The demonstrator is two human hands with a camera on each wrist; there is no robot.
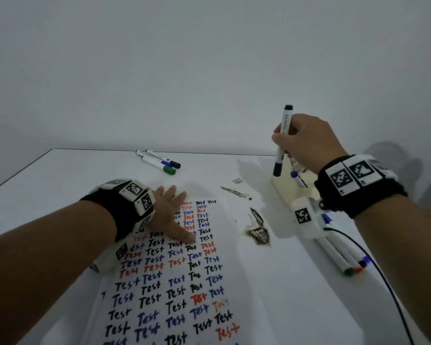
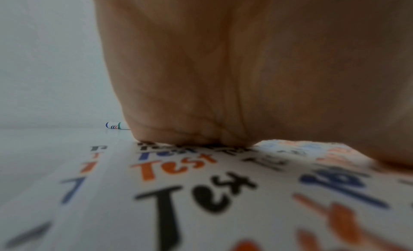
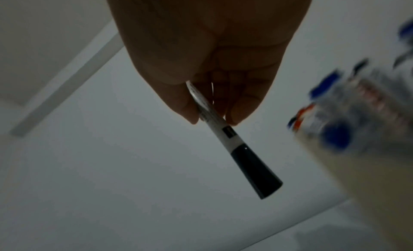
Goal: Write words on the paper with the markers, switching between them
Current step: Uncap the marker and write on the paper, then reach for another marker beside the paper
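Note:
A sheet of paper [image 1: 159, 290] covered with rows of "Test" in black, blue and red lies on the white table [image 1: 60, 170]. My left hand [image 1: 171, 215] lies flat on its upper part, fingers straight; in the left wrist view the palm [image 2: 223, 78] presses the paper [image 2: 111, 193]. My right hand [image 1: 306, 143] grips a capped black marker [image 1: 282, 143] upright, cap down, above a cream holder [image 1: 294, 190] at the right. In the right wrist view the fingers [image 3: 236, 111] pinch the marker [image 3: 234, 149] by its white barrel.
Three capped markers [image 1: 159, 161] lie at the table's far edge. Several more markers [image 1: 343, 255] lie at the right by a black cable [image 1: 383, 277]. A blue-capped marker [image 1: 299, 179] sits in the holder. Dark stains [image 1: 258, 230] mark the table beside the paper.

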